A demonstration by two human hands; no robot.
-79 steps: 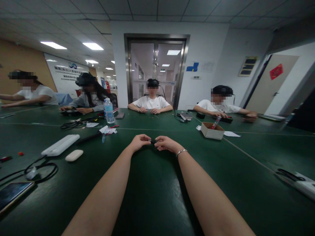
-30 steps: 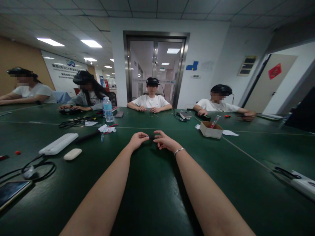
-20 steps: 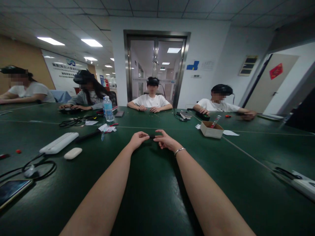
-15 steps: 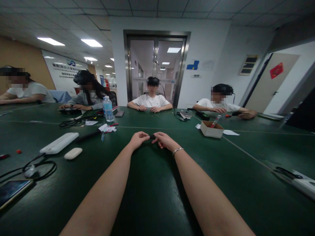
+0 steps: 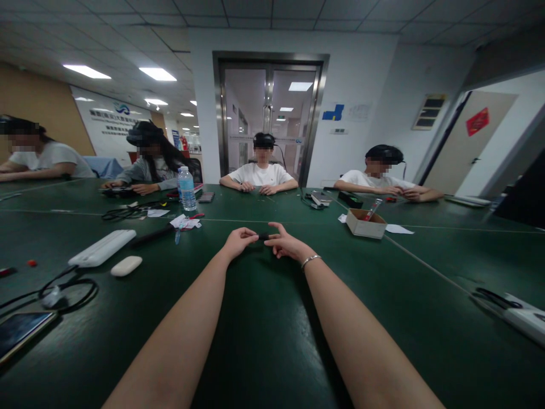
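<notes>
Both my hands meet around a small dark object [image 5: 263, 237]
Beyond it, my left hand [image 5: 239, 242] pinches its near end; my right hand [image 5: 288, 244] reaches in, index finger raised.

green tabletop [image 5: 264, 318], thin seam lines running across it. metal-framed glass double door [image 5: 269, 119] straight ahead in a white wall [image 5: 361, 68], blue sign [image 5: 333, 112] just beside its frame. tan wall [image 5: 38, 91] far left, next to white signboard [image 5: 104, 116] with blue logo. pale door [image 5: 470, 145] at right, red poster [image 5: 477, 122] on it. tiled ceiling [image 5: 272, 14], rectangular ceiling lights [image 5: 157, 74] lit at left.
</notes>
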